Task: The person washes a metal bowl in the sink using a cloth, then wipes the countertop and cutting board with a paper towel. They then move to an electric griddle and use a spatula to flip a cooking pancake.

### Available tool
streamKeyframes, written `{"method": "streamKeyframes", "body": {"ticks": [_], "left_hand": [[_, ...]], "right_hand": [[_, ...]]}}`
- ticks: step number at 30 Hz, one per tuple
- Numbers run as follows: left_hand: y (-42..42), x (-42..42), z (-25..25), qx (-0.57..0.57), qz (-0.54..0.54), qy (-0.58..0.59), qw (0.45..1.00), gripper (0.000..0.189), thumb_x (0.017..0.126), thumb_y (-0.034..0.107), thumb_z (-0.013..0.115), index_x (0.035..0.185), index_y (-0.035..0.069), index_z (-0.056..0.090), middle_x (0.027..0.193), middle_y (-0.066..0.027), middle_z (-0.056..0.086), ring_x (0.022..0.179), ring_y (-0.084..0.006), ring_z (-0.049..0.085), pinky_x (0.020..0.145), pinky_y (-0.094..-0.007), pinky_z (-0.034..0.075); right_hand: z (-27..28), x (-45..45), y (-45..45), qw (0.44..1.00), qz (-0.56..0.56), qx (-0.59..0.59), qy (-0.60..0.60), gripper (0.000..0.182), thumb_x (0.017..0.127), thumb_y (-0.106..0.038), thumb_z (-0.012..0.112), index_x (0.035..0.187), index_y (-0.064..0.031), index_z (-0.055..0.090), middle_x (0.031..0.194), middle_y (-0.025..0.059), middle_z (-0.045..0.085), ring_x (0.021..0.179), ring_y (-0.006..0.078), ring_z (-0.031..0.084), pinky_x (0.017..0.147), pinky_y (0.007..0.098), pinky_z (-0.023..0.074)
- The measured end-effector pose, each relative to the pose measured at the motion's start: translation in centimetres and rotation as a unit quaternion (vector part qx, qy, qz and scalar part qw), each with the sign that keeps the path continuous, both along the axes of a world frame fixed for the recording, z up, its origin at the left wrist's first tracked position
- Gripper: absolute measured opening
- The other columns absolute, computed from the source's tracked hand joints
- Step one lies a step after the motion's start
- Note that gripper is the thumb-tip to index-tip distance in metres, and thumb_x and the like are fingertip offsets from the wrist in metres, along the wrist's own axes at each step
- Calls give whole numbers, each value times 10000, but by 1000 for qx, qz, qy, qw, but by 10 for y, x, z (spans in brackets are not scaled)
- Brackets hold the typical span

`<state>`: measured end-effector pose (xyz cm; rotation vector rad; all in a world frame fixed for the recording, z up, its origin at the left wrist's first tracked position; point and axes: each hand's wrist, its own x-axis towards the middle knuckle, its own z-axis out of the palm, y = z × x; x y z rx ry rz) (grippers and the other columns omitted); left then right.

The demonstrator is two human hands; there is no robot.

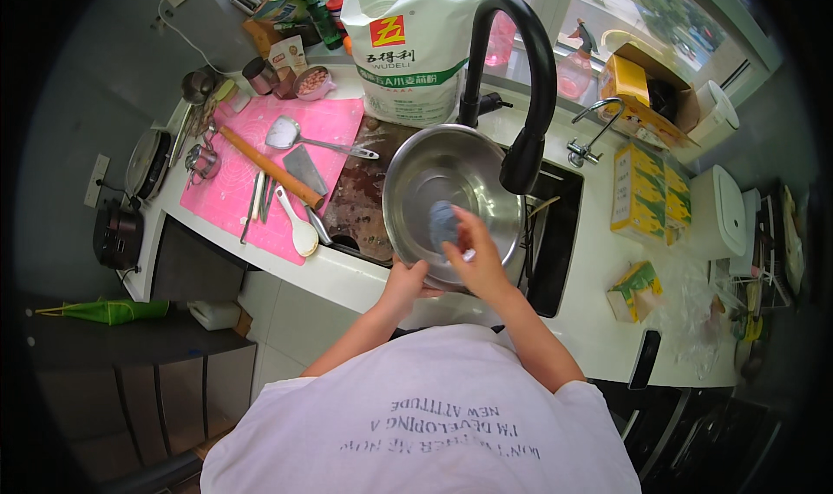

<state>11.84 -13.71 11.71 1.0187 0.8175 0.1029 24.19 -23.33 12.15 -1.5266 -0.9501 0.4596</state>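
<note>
A large stainless steel basin point(416, 162) is held over the black sink point(565, 233), tilted towards me. My left hand point(409, 282) grips its near rim, thumb on top and fingers underneath. In my right hand point(480, 253) is a blue-grey scrubbing pad point(444, 224), held inside the basin near its right wall. I cannot tell whether the pad touches the metal. The black gooseneck faucet point(520, 162) arches over the basin's right side. Left of the basin lies a stained dark board point(358, 214), partly covered by it.
On a pink silicone mat point(244, 126) lie a wooden rolling pin point(270, 167), a metal spatula point(284, 133), a dough scraper point(306, 170) and a white rice paddle point(303, 237). A flour sack point(410, 64) stands behind the basin. Tissue packs point(641, 188) and a small chrome tap point(578, 149) are at right.
</note>
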Motion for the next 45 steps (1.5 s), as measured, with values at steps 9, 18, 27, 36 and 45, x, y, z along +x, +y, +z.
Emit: {"method": "streamKeyframes", "body": {"ticks": [9,18,27,36,45], "left_hand": [[-21,-4,-5,143,39,17,989,531,870,161,464,1305,123,160,1174,-125,426,927,-224,576,583,-321,552],[-33,-17,-5,81,51,59,994,553,825,34,377,1325,78,144,1194,-170,443,933,-279,592,622,-346,580],[-31,-27,-5,27,49,51,997,457,844,59,369,1285,32,248,1133,-186,501,893,-289,618,640,-342,581],[-26,-25,1,53,125,14,991,452,835,65,388,1271,52,268,1113,-146,508,891,-261,616,635,-340,584],[-31,-29,9,22,57,20,998,446,818,52,399,1255,29,313,1129,-151,512,900,-257,612,631,-344,583]], "right_hand": [[45,-15,70,902,-47,64,-424,504,670,-35,623,1141,-213,602,730,53,401,607,216,472,521,313,438],[8,67,106,889,-265,-69,-367,519,784,-125,600,1283,-127,456,798,102,446,686,263,524,621,383,460],[-53,106,61,911,-354,-160,-139,547,818,-201,561,1304,-55,356,1127,198,525,943,402,544,821,434,431],[-64,86,13,878,-339,-296,-160,486,848,-223,501,1236,33,363,975,230,496,852,398,555,731,454,458],[-55,48,30,918,-295,-228,-133,501,818,-126,544,1249,13,329,1144,256,454,979,424,506,825,438,427]]}}
